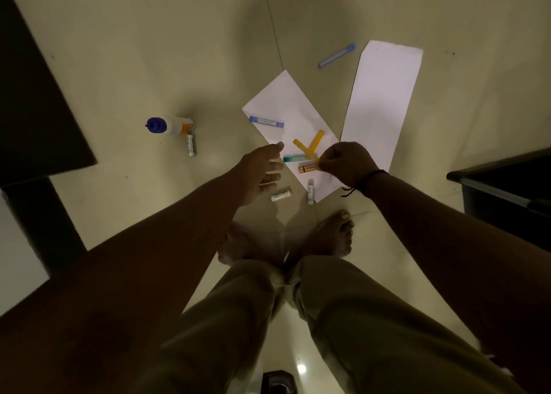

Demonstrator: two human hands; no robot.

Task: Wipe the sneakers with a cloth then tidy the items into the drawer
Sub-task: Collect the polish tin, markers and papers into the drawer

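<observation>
Sneakers and a cloth do not show anywhere in the head view, so this looks like the tidy-up part of the job. Lots of small things lie on the pale floor (125, 74) in front of two bare feet. A glue bottle (171, 125) with a blue cap lies on its side at the left, and a white battery (191, 145) lies just beside it. In the middle is a white envelope (280, 104), with a blue tube (266, 121), two crossed yellow tubes (310, 145), a teal tube (293, 158) and a gold battery (307, 168) on it. A longer white envelope (384, 101) lies to its right, and another blue tube (336, 56) lies far off on the floor. Two more white batteries (281, 194) (310, 191) lie near the feet. The right hand (347, 164) is closed, and its fingers pinch the near end of one yellow tube. The left hand (264, 170) is open and holds nothing; it hovers just left of the teal tube. The drawer (504, 185) seems to be the dark box at the far right edge, but it is dim and I cannot be sure. The tubes and batteries are round, so a bump could make them roll away. The pinch is only at the tip, so the yellow tube could slip out. Lifting it could also nudge the other yellow tube that crosses it.
</observation>
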